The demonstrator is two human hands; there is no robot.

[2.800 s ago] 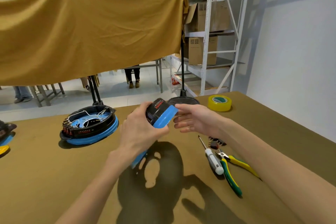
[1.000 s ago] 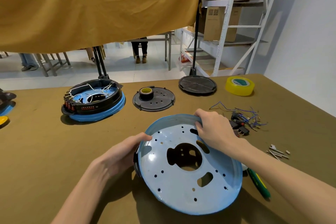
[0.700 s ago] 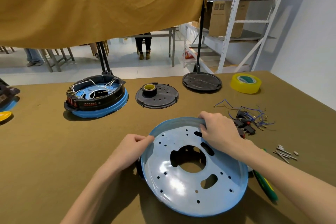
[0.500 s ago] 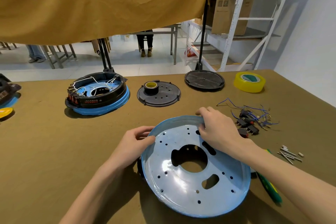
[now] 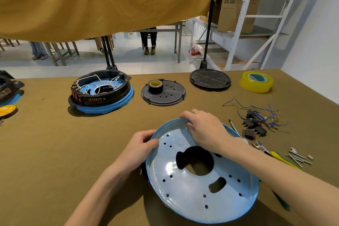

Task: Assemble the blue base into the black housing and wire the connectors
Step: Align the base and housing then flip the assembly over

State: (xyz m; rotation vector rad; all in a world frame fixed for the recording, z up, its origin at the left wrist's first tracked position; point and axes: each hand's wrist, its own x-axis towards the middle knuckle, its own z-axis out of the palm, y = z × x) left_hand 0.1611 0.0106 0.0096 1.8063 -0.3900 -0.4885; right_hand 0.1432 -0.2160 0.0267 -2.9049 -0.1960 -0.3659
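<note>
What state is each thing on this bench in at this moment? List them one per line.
blue base: tilted, held at its rim by both hands
left hand: pinching the rim
right hand: gripping the far rim
finished unit: wired, resting flat
yellow tape roll: lying flat
loose connectors: unwired, in a heap

Open tabletop [image 5: 55,152] to the left and near left; blocked on the right by switches and wires [image 5: 256,123], pliers [image 5: 264,149] and pins [image 5: 298,157], far by black disc [image 5: 163,93] and wired assembly [image 5: 100,91].
</note>
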